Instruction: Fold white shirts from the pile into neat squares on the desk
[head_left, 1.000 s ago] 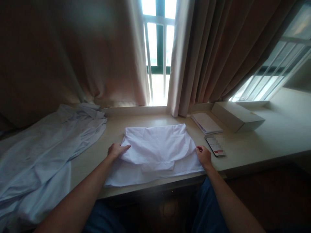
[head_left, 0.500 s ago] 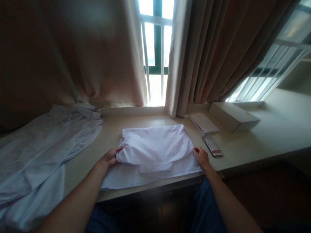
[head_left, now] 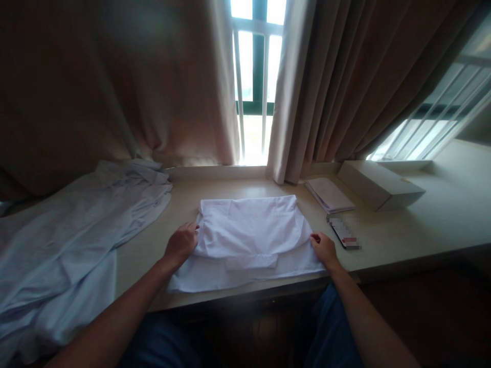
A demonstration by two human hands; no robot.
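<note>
A white garment (head_left: pixel 249 227) lies folded over on the pale desk, its upper layer short of the lower one, with a flat band near the front. At its left edge is my left hand (head_left: pixel 183 243), back upward, fingers bent against the cloth. My right hand (head_left: pixel 322 247) is closed at the right edge, thumb and fingers pinching the fabric there.
Crumpled white clothes (head_left: pixel 76 245) cover the desk's left side. To the right are a folded white cloth (head_left: pixel 330 194), a phone (head_left: pixel 343 232) and a pale box (head_left: pixel 381 184). Curtains (head_left: pixel 184 92) hang behind the desk (head_left: pixel 414 225).
My left hand has turned over, back now upward, and sits slightly higher along the garment's left edge. The whole view has shifted a little. My right hand stays at the right edge.
</note>
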